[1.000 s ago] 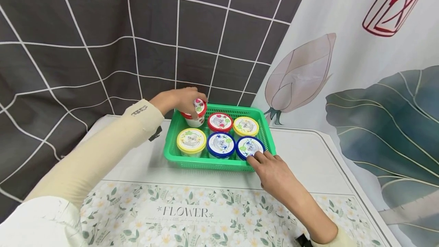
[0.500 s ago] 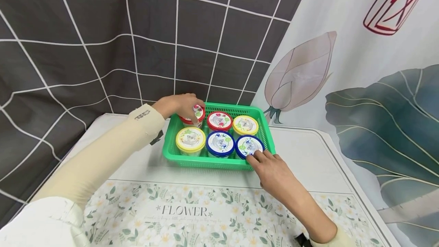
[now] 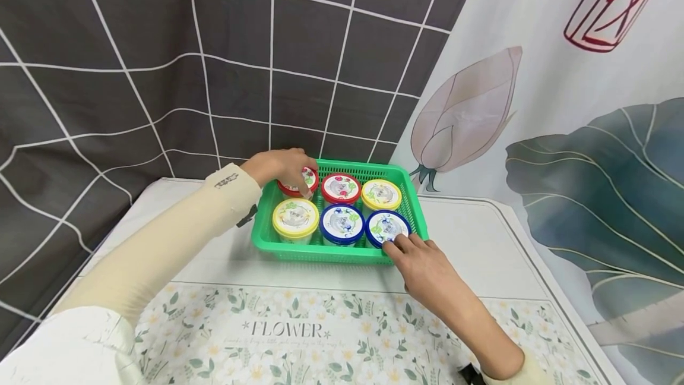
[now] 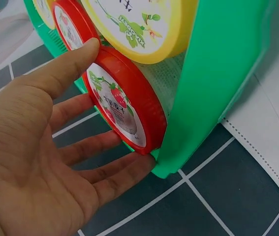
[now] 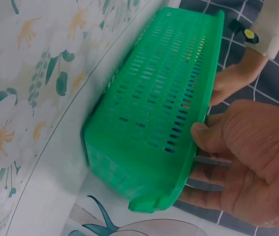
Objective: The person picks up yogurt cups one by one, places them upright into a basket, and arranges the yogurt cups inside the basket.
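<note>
A green plastic basket (image 3: pixel 336 255) holds several round tubs with coloured lids. My left hand (image 3: pixel 282 166) holds the red-lidded tub (image 4: pixel 119 105) in the back left corner, thumb on one side of the lid rim and fingers on the other. Part of that lid is hidden by the hand in the head view. At the front right corner, my right hand (image 3: pixel 430 271) grips the basket's rim, thumb outside and fingers over the edge, beside a blue-lidded tub (image 3: pixel 386 227). The right wrist view shows that thumb pressed on the rim.
Another red-lidded tub (image 3: pixel 341 188), a yellow-lidded tub (image 3: pixel 382 195) at back right, a second yellow-lidded tub (image 3: pixel 295 217) at front left and a blue-lidded tub (image 3: pixel 342 224) share the basket. A dark checked curtain (image 3: pixel 240 34) hangs behind. A floral mat (image 3: pixel 288 352) lies in front.
The left hand has lowered the red-lidded tub into the back left corner, where its lid now sits about level with the others. The right hand has stayed on the basket rim.
</note>
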Available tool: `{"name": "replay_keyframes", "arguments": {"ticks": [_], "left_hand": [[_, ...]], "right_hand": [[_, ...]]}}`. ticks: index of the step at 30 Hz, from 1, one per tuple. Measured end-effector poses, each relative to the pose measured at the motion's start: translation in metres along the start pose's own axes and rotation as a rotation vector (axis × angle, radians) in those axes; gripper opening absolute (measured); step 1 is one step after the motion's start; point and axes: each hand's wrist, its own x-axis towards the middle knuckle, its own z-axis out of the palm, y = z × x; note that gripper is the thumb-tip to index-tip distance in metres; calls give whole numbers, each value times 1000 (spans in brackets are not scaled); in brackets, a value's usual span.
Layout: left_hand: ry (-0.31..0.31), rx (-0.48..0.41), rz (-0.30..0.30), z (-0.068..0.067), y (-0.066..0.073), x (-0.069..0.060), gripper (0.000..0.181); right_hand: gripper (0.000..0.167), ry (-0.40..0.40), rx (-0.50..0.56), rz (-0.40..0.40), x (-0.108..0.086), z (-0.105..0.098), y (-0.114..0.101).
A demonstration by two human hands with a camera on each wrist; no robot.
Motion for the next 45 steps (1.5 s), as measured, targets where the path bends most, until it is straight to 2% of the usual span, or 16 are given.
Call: {"name": "replay_keyframes", "arguments": {"ticks": [7,18,29,36,45], "left_hand": [[-37,4,-20,3,2,-2,84],[-65,27,-21,6,-2,-5,85],[-66,36,-30,7,-2,-6,86],[-42,22,-18,14,-5,-2,88],[41,75,-12,17,-5,3,89]], "right_hand": [[38,-2,5,3,-3,-1,-5],[41,11,16,-3,-1,-6,-11],[39,9,24,-6,0,-5,-11],[48,-54,35,2,0,-7,-7],[50,-76,36,-4,1,-9,3]]}}
